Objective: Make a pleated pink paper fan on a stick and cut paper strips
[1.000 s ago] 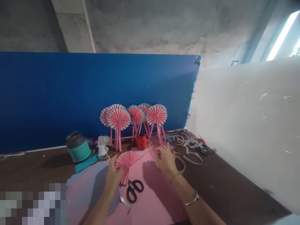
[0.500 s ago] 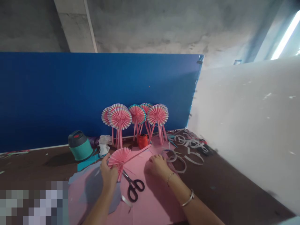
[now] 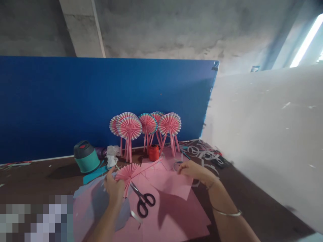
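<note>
My left hand (image 3: 114, 185) is closed on the edge of a pleated pink paper fan (image 3: 128, 171), its folds spread upward and a thin pink strip running off to the right. My right hand (image 3: 198, 172) pinches the far corner of a pink paper sheet (image 3: 173, 183), which is partly raised and casts a shadow below. Between the hands, black-handled scissors (image 3: 143, 202) lie with their blades toward the fan. Beneath everything are larger pink sheets (image 3: 174, 227), with a grey-blue piece of paper (image 3: 121, 215) by my left wrist.
Several round pink paper fans (image 3: 130, 127) stand on legs against the blue panel (image 3: 63, 101). A red spool (image 3: 153, 153) stands before them. A teal-and-grey container (image 3: 86, 158) is at left. White strip loops (image 3: 208, 154) lie at right, beside a pale wall (image 3: 264, 134).
My right hand has moved right and lifted a pink sheet by its corner. My left hand and the paper fan have shifted slightly left and down.
</note>
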`<state>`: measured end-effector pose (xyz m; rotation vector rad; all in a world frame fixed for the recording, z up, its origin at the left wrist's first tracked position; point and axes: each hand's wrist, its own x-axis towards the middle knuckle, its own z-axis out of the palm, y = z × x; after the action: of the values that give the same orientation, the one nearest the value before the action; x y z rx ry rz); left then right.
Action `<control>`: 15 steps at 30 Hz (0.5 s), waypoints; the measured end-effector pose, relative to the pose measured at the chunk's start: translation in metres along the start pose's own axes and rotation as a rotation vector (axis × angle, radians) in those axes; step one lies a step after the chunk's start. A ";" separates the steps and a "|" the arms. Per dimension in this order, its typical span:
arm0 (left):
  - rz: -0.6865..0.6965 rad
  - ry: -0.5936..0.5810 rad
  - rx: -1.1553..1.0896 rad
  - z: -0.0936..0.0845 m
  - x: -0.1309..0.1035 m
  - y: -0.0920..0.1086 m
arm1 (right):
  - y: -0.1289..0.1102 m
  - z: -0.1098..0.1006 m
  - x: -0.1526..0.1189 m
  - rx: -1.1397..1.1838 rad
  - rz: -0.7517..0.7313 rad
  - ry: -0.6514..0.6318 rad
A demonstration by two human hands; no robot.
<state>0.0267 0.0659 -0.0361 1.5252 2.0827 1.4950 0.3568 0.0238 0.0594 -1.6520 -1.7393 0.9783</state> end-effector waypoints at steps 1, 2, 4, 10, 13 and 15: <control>0.011 0.017 0.011 -0.002 -0.002 0.006 | 0.001 -0.011 -0.005 0.110 0.015 0.083; 0.066 0.033 0.029 -0.004 -0.004 0.012 | 0.001 -0.019 -0.010 0.226 0.033 0.189; 0.257 0.025 0.025 -0.005 -0.010 0.023 | 0.000 -0.030 -0.023 0.457 0.039 0.349; 0.649 -0.263 -0.088 0.003 -0.034 0.042 | -0.009 -0.010 -0.062 0.882 -0.207 0.726; 0.717 -0.614 -0.048 0.001 -0.050 0.053 | -0.011 -0.003 -0.064 0.927 -0.326 0.970; 0.739 -0.834 0.013 -0.003 -0.060 0.061 | -0.010 -0.007 -0.058 0.906 -0.331 1.162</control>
<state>0.0915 0.0155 -0.0112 2.4935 1.0936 0.7004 0.3620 -0.0323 0.0765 -0.9062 -0.5694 0.3493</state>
